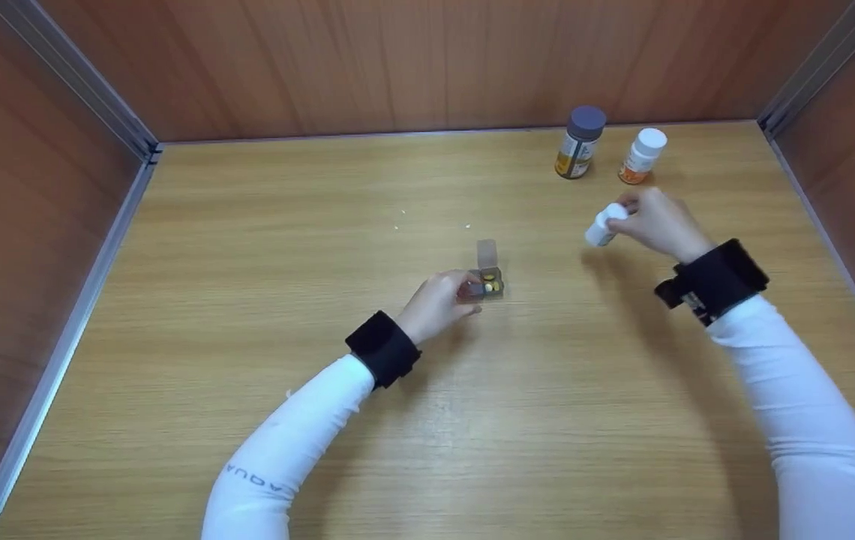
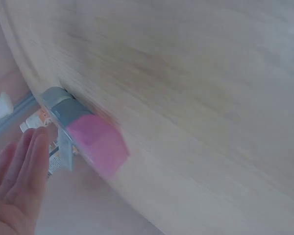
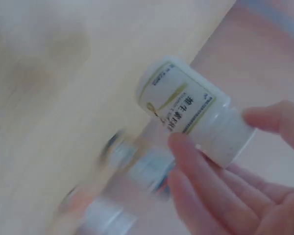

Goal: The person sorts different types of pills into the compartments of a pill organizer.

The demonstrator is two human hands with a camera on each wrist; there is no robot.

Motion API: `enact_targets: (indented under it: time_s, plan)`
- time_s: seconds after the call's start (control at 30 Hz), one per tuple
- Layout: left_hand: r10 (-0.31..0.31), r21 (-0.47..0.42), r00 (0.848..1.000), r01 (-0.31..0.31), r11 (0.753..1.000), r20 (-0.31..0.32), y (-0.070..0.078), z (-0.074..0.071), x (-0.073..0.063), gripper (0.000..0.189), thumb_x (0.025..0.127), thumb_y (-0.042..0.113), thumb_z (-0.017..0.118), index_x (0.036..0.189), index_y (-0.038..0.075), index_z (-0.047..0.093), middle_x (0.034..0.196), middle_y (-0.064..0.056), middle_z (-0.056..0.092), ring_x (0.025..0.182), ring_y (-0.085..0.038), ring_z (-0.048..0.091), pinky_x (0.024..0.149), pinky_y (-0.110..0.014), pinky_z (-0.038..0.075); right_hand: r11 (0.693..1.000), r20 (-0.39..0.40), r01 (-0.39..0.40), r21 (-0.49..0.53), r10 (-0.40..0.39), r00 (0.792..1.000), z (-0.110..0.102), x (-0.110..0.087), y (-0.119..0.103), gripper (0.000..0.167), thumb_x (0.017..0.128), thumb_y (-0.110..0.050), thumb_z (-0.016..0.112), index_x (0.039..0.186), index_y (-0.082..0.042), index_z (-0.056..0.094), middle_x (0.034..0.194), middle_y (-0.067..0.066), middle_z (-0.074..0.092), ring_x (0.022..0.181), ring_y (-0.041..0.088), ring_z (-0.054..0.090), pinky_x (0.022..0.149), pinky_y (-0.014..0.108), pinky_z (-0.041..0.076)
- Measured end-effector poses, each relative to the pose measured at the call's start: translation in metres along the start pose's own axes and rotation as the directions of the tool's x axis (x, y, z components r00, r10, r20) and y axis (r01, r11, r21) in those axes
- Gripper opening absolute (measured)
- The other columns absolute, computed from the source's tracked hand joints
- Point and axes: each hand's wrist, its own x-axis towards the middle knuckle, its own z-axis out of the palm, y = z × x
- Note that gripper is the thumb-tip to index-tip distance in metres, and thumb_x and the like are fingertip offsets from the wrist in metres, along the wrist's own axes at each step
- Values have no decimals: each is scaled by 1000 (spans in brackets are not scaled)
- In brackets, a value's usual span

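A small pill box (image 1: 492,283) lies on the table with one lid (image 1: 487,253) raised and yellow pills in the uncovered compartment. My left hand (image 1: 435,301) is at its left end, fingertips right by the box. In the left wrist view these fingers (image 2: 24,166) are straight, and the box shows a pink end (image 2: 100,142) and a grey end; the thumb is hidden. My right hand (image 1: 660,221) pinches a white vitamin bottle (image 3: 181,98) by its cap between thumb and fingers. The bottle is tilted above the table, cap toward the hand, its base pointing left and down.
A dark-capped bottle (image 1: 577,144) and a white-capped bottle with an orange label (image 1: 642,156) stand by the back wall, just beyond my right hand. Several tiny white bits (image 1: 468,226) lie behind the pill box. Wooden panels (image 1: 397,67) enclose the table at back and sides.
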Motion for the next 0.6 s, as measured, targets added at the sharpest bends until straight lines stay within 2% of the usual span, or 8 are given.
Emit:
enact_targets:
  time_s: [0.17,0.27,0.4,0.5,0.6]
  plan:
    - [-21,3,1000,22,1000,-6,-5,-3,-3,31,76,7,67,102,-6,59,95,-17,62,83,-24,59,73,-27,49,993,19,-120,-24,120,993,-28,16,56,39,82,-12,57,106,18,51,94,33,56,65,18,56,54,22,40]
    - [-41,-1,999,41,999,-7,-7,-5,-3,30,76,6,67,102,-6,59,94,-16,62,84,-24,59,74,-27,49,979,6,-198,-42,198,980,-39,16,85,43,82,-16,56,103,20,49,86,30,57,62,15,53,53,23,37]
    - [-67,-21,998,67,998,5,-8,-7,-3,31,76,6,66,103,-7,58,93,-16,61,86,-25,59,76,-29,48,960,-67,-274,-54,270,960,-44,11,114,43,81,-17,55,101,21,50,80,27,58,63,21,51,53,25,37]
    - [-76,-30,997,76,997,-2,-10,-7,-4,30,76,5,66,103,-7,58,93,-16,61,87,-27,59,77,-30,48,948,-104,-312,-60,305,947,-41,7,127,45,82,-19,54,102,21,50,90,31,56,72,31,51,58,32,41]
    - [-54,-13,998,54,998,-30,-12,-8,-6,29,75,5,66,100,-7,59,92,-16,62,86,-27,59,77,-30,49,941,-123,-332,-66,322,939,-36,7,133,47,84,-21,52,106,21,47,103,36,50,86,43,48,71,44,42]
